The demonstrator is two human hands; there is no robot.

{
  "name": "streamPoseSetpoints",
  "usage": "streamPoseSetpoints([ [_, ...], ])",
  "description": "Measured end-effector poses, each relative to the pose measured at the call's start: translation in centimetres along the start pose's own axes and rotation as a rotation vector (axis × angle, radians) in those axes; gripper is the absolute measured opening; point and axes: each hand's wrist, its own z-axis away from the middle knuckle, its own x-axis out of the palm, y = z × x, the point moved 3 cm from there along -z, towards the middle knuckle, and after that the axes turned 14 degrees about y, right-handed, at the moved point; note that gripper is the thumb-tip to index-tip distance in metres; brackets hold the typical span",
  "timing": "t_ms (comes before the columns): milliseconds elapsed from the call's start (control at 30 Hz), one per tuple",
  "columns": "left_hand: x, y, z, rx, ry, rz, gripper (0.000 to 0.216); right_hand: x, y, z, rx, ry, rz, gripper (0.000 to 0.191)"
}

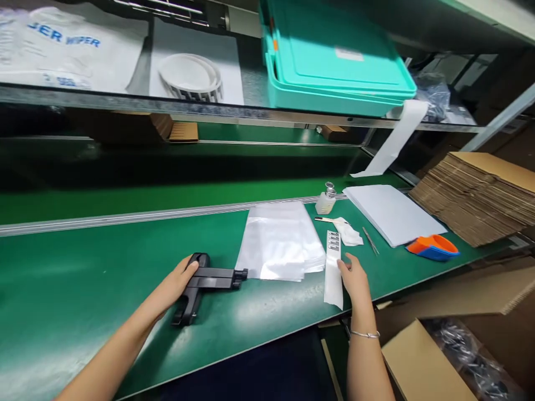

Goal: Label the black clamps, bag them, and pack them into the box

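Green bench [83,289] runs L to R in front of the person, w/ a stack of clear plastic bags [279,242] lying flat near the middle. Just L of the bags sits a black gun-shaped tool [208,284], barrel pointing R toward the stack, handle angled down toward the near edge. Left hand [178,284] rests on its rear end, fingers loosely curled over it, not clamped. Label strip [333,268] lies just R of the bags, long axis running away from the person. Right hand [355,278] is at its R edge, fingertips touching, fingers relaxed and open. So each hand is nearest its own item, the bags between them.
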Motion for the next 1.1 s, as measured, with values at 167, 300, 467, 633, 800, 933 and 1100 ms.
streamPoseSetpoints([
  [167, 1.4, 4.8, 1.4, 0.269, 0.109, -0.133, 0.061, 1.3, -0.6, -2.3, 0.013, 0.097, -0.112, 0.062],
  [300, 6.9, 10.9, 3.7, 0.384, -0.204, -0.031, 0.041, 2.5, -1.2, -4.4, 0.072, 0.057, -0.228, 0.042],
  [467, 14.5, 15.7, 5.5, 0.472, -0.47, 0.076, 0.033, 1.6, -1.6, -3.4, 0.103, -0.028, -0.478, 0.034],
  [633, 19.9, 18.0, 6.8, 0.405, -0.625, 0.378, 0.058, -1.1, -2.5, 0.8, 0.115, -0.079, -0.777, 0.048],
  [800, 22.7, 19.4, 8.2, 0.239, -0.727, 0.657, 0.052, -1.6, -3.3, 3.9, 0.082, -0.134, -0.951, 0.039],
  [933, 23.6, 19.2, 8.1, 0.146, -0.676, 0.664, 0.037, -2.6, -3.2, 4.1, -0.184, 0.255, -0.732, 0.029],
  [1100, 24.0, 18.8, 7.8, 0.197, -0.71, 0.555, 0.036, -2.9, -3.5, 4.5, -0.514, 0.393, -0.468, 0.012],
])
